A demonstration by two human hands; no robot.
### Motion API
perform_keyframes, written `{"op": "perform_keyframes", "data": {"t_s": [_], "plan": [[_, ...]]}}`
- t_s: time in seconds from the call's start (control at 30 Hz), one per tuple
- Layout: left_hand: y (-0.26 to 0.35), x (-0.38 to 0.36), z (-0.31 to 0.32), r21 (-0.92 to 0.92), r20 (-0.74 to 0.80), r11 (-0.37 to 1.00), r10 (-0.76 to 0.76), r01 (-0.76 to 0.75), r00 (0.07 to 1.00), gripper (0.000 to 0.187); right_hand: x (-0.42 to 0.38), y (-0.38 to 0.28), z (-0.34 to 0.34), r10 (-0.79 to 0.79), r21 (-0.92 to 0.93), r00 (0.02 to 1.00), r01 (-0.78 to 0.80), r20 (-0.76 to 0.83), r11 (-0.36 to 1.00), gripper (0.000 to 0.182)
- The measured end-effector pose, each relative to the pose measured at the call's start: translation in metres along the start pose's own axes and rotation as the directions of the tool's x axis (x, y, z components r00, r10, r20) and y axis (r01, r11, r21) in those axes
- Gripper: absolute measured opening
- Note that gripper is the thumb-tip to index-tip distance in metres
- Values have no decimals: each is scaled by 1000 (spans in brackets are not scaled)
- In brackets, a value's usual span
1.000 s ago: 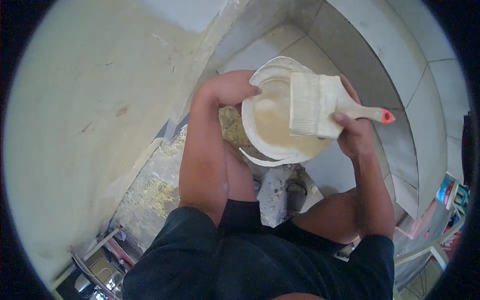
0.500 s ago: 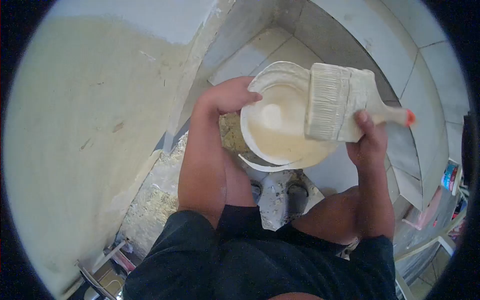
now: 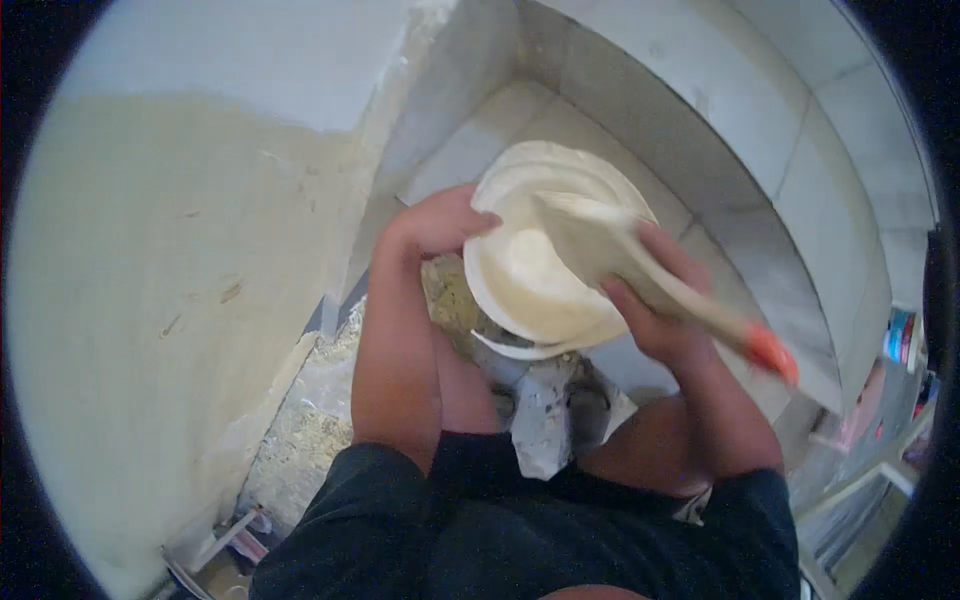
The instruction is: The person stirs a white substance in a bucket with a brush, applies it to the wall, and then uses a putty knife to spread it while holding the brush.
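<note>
A round, paint-coated bucket (image 3: pixel 515 305) tilts in front of me, with pale paint inside. My left hand (image 3: pixel 448 220) is closed on its left rim, the thumb over the edge. In my right hand (image 3: pixel 665 300) is a wide paintbrush (image 3: pixel 660 275), gripped near where its handle meets the head. The brush is turned edge-on, its head over the bucket's opening and its orange-tipped handle pointing down to the right. Motion blurs the brush, and whether its bristles touch the paint cannot be made out.
A partly coated wall (image 3: pixel 180 300) rises on the left. A curved tiled ledge (image 3: pixel 740 180) runs behind the bucket and down the right side. At lower right is a pale metal frame (image 3: pixel 860 490). Splattered sheeting (image 3: pixel 300 430) covers the floor near my feet.
My right hand has moved left and down, bringing the brush from the bucket's right rim over its opening and turning it from flat to edge-on. The bucket appears slightly shifted left.
</note>
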State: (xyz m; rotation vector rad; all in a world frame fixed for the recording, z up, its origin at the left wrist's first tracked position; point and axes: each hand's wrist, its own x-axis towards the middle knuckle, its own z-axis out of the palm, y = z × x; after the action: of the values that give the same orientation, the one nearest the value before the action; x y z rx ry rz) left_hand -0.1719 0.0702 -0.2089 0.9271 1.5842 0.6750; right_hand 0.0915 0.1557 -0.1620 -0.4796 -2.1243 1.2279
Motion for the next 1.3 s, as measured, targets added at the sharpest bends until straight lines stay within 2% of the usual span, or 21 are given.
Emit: {"op": "perform_keyframes", "data": {"t_s": [0.07,0.1,0.17,0.2,0.27,0.43,0.5,0.53,0.6,0.63,0.67,0.73,0.8,0.87,0.9,0.97,1.07,1.13,1.2,1.23,1.3], "plan": [[18,-5,3,-145,32,976,-160,163,987,43,11,6,1,161,-228,949,-99,271,969,57],[13,-3,5,-190,38,970,-147,152,988,43,11,7,3,191,-239,947,-129,257,962,57],[31,-12,7,-129,60,967,-215,221,975,44,15,9,5,225,96,970,-216,-96,972,53],[38,-15,7,-60,53,957,-282,285,958,44,19,8,2,227,88,969,-219,-96,972,53],[32,-13,7,-73,82,955,-281,286,956,45,25,5,-3,469,491,872,-351,-138,797,54],[25,-19,14,-67,56,966,-245,248,968,46,24,3,-11,534,654,836,-332,-131,680,57],[12,-18,18,-17,18,986,-168,169,986,46,11,-2,-11,470,518,850,-298,-239,802,57],[17,-22,21,-15,11,981,-191,191,982,46,4,-7,-9,481,535,848,-305,-225,788,57],[36,-32,36,-135,-47,954,-275,267,960,47,-14,-20,-4,371,321,849,-257,-375,912,56],[48,-38,45,-160,-79,949,-287,272,955,44,-21,-26,-7,422,217,867,-372,-266,902,53],[47,-42,60,-156,-67,943,-309,296,949,44,-26,-36,-9,444,231,857,-391,-262,891,53],[26,-48,91,-437,-224,874,-333,211,916,41,-23,-54,-3,497,162,844,-472,-203,867,52],[30,-56,115,-464,-187,859,-335,217,923,44,-24,-69,-3,566,263,792,-510,-228,819,49],[23,-63,140,-634,-240,757,-389,159,890,47,-33,-80,-1,467,149,834,-442,-294,884,51],[24,-69,148,-651,-215,728,-447,214,868,50,-38,-85,1,483,153,825,-458,-295,876,51],[11,-84,158,-690,-140,683,-450,240,882,51,-50,-100,8,612,308,654,-531,-444,790,52],[13,-123,171,-756,-53,588,-494,288,868,55,-62,-125,-1,673,327,595,-592,-440,736,54],[13,-144,177,-718,-68,598,-570,357,819,54,-75,-136,-3,693,448,564,-529,-449,721,53],[14,-168,178,-707,-32,604,-547,368,837,57,-85,-147,-11,667,142,678,-661,-308,737,53],[14,-177,179,-693,-6,621,-514,367,858,60,-82,-150,-19,708,18,694,-712,-134,702,53],[13,-194,184,-693,4,611,-527,382,850,61,-95,-153,-11,721,99,662,-719,-204,688,54]]}}
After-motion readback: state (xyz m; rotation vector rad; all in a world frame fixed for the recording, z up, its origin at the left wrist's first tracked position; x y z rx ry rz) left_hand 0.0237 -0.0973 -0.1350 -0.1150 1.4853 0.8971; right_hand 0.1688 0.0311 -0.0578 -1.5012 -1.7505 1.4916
